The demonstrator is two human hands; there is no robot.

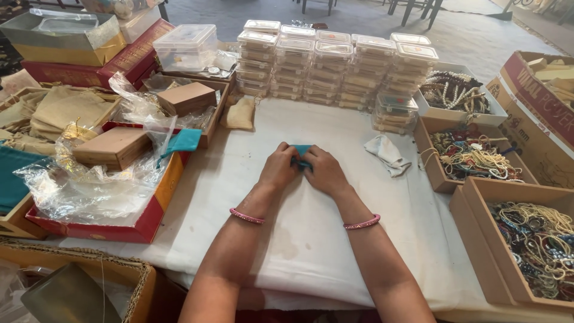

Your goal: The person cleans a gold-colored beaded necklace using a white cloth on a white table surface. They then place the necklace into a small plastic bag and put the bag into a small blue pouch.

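- At the far left edge lies a teal cloth (11, 179), and behind it a heap of beige pouches (66, 110).
- A red tray (152, 212) holds crumpled clear plastic (89, 179), a brown box (113, 146) and a second teal pouch (182, 140).
- Just behind the tray, another brown box (186, 97) sits in a cardboard tray, with a clear plastic container (186, 46) further back.
- The white counter (311, 239) fills the middle; a single beige pouch (240, 113) lies near its back left corner.
- The left hand (278, 167), with a pink bangle (246, 216) on the wrist, has its fingers curled closed on the left side of a small teal pouch (302, 151).
- That teal pouch sits at the middle of the counter, pinched between both hands and mostly hidden by them.
- The right hand (326, 172) presses against the left, fingers closed on the pouch's right side.
- Behind the hands stand stacks of clear lidded boxes (329, 69).
- A crumpled white cloth (387, 154) lies on the counter, just right of the hands.
- At the right, 3 open boxes of beaded necklaces (472, 157) run along the counter's edge.
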